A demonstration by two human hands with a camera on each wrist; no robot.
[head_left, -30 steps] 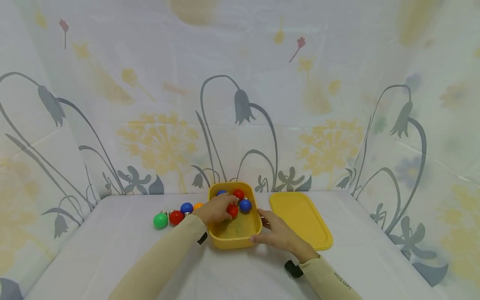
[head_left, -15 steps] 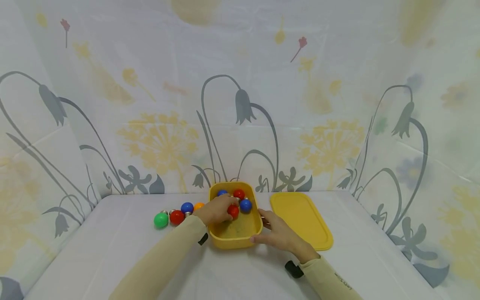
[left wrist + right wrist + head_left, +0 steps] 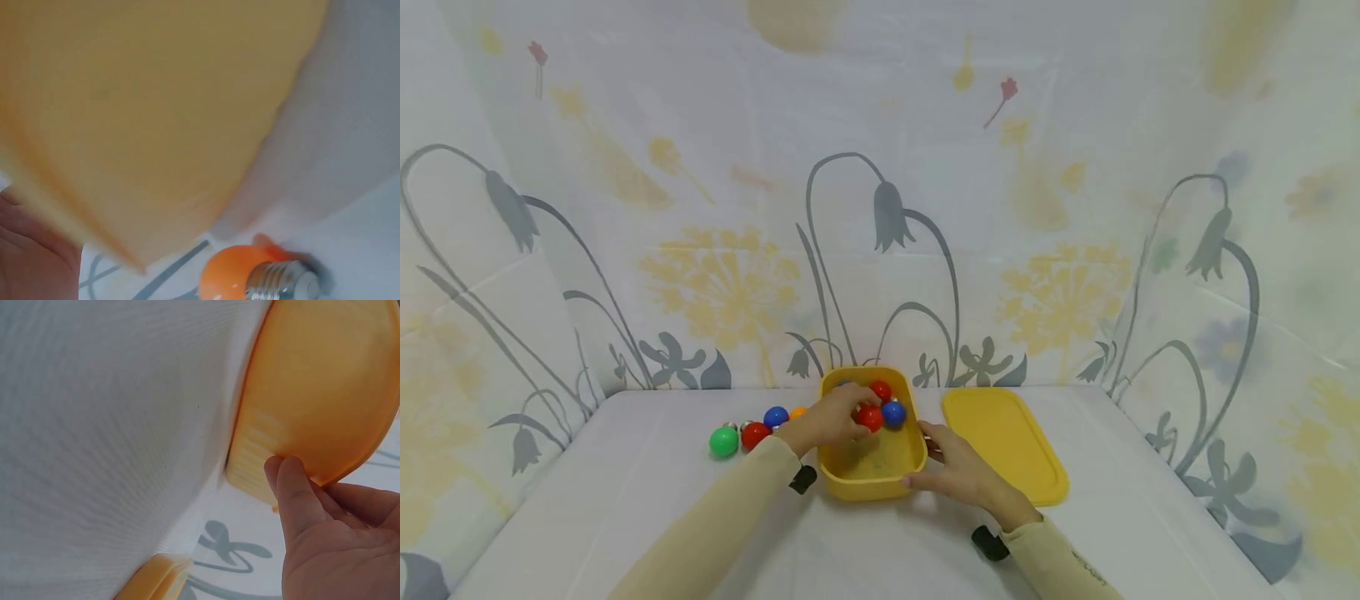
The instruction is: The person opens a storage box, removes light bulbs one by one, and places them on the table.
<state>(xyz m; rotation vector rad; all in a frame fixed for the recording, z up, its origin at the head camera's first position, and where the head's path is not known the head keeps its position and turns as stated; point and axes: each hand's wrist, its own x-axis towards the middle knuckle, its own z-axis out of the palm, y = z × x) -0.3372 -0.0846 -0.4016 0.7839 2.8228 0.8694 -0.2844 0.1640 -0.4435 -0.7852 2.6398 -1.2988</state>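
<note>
A yellow plastic box [image 3: 868, 490] stands mid-table with coloured light bulbs inside. My left hand [image 3: 827, 419] reaches over its left wall, thumb and fingers curled round a red bulb [image 3: 870, 418]. Beside that bulb lie a blue bulb [image 3: 893, 413] and another red bulb [image 3: 881, 390]; a second blue bulb is mostly hidden behind the hand. The left wrist view shows the box wall [image 3: 144, 125] but not the fingertips. My right hand [image 3: 958, 471] rests against the box's near right corner from outside, its extended fingers [image 3: 297, 494] touching the wall in the right wrist view.
Left of the box lie a green bulb [image 3: 724, 442], a red bulb [image 3: 756, 435], a blue bulb [image 3: 776, 417] and an orange bulb [image 3: 231, 272]. A flat yellow lid [image 3: 1003, 442] lies to the right. A patterned curtain [image 3: 880, 192] hangs behind the table.
My left hand and the red bulb were nearly still, then shifted slightly: the bulb a little up in view, the wrist a little left. My right hand stays at the box.
</note>
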